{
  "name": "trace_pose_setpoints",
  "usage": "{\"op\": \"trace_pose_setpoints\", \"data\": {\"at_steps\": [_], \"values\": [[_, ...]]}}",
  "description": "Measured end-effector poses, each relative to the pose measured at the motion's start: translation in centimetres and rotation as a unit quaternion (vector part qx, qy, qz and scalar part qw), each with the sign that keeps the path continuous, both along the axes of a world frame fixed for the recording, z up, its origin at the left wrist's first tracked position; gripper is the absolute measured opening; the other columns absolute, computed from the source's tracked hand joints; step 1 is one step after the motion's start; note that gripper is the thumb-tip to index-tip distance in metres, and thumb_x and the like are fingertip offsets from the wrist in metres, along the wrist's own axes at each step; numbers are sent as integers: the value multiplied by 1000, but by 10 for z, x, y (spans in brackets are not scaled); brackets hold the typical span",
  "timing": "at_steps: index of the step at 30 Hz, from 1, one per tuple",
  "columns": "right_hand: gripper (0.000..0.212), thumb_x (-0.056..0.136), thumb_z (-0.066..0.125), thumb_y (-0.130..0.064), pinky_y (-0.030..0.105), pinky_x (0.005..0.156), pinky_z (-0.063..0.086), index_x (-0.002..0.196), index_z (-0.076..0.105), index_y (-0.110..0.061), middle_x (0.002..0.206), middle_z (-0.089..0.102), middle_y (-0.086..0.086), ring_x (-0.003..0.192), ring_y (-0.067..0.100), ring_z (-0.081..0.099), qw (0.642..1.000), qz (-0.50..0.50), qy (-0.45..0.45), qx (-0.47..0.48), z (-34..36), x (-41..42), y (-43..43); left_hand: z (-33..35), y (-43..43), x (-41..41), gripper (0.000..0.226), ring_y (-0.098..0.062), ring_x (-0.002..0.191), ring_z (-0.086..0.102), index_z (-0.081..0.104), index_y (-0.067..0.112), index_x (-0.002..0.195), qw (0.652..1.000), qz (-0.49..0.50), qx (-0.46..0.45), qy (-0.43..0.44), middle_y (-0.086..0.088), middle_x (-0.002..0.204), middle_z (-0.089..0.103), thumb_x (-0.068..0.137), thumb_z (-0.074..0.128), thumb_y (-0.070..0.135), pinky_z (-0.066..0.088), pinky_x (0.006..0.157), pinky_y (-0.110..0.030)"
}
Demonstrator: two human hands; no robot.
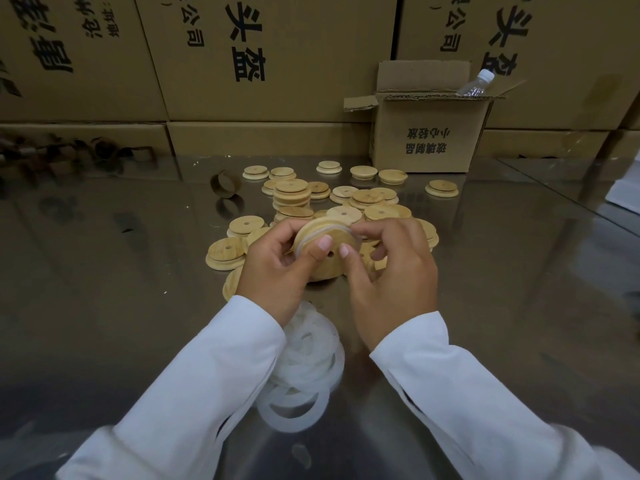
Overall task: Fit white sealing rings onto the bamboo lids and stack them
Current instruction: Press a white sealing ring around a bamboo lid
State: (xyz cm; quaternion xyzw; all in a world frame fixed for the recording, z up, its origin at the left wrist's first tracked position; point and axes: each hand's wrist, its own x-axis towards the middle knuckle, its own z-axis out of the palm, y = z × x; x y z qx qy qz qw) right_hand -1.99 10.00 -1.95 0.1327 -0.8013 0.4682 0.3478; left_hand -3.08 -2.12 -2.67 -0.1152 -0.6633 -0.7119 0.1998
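Both hands, left hand [277,271] and right hand [388,275], pinched one bamboo lid [323,249] above the ring pile [304,368], thumbs pressing a white ring [308,237], seemingly half-seated; uneven pressure could make it spring off.

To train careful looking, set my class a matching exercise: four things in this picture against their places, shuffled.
1 bottle
2 rings
3 cardboard roll
4 held lid

A in left hand and right hand
B in open box
C left of lid pile
D between sleeves

Pairs: 1-B, 2-D, 3-C, 4-A
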Motion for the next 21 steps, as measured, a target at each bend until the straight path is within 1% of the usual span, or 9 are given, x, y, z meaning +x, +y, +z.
{"op": "trace_pose_setpoints", "data": {"at_steps": [2,4,6,7,9,13,16,19,21], "values": [[16,79,68,-18,24,62,45,93,61,-21,96,51,-8,72,3,45,999,17,-28,-7,1,-1,1,0,0,1,20,-9,78,62,65,17,86,1000,3,-7,2,5,80,67,71,70,29,52,75,-32],[15,79,69,-17,23,65,44,91,60,-20,95,53,-7,76,3,47,999,32,-40,-11,3,-2,3,0,-2,0,18,-7,77,62,66,19,86,1000,3,-14,5,9,79,67,71,71,28,52,73,-28],[15,78,70,-16,20,70,41,89,60,-18,94,55,-5,86,8,49,999,31,-42,-7,5,-2,3,0,-3,0,18,-6,78,62,66,20,86,1000,0,-17,6,10,79,67,71,71,29,53,72,-25],[14,78,70,-16,18,69,39,88,60,-17,93,55,-5,88,10,49,999,29,-44,-5,5,-2,4,0,-3,0,18,-6,78,63,66,21,86,1000,0,-17,5,11,79,68,71,71,30,53,71,-25],[13,77,70,-16,12,68,37,87,61,-17,90,55,-6,86,10,49,998,27,-49,-4,6,-2,4,1,-3,0,20,-6,78,63,66,21,86,1000,4,-18,1,11,79,68,69,68,31,53,72,-27],[11,78,69,-16,14,69,40,88,63,-17,90,55,-7,83,6,49,998,28,-51,-2,6,-2,4,1,-3,0,18,-6,78,63,66,20,86,1000,11,-26,2,10,79,68,72,70,29,54,71,-27],[11,81,65,-10,11,71,39,89,64,-18,93,59,-5,83,4,50,996,52,-67,-15,7,-3,5,1,-4,0,19,-5,76,62,66,19,86,1000,18,-26,4,11,77,67,70,67,30,53,68,-23],[17,82,58,-3,9,74,38,90,65,-17,95,61,-4,87,5,51,995,63,-71,-15,8,-4,6,0,-4,-1,21,-8,79,63,66,20,86,999,23,-28,-3,9,78,67,71,72,33,54,71,-27],[20,82,56,1,11,74,40,90,65,-15,95,61,-3,87,6,51,995,65,-70,-9,8,-3,5,0,-4,-1,22,-8,79,62,66,20,87,999,25,-24,-6,9,79,66,70,71,33,53,72,-29]]}}
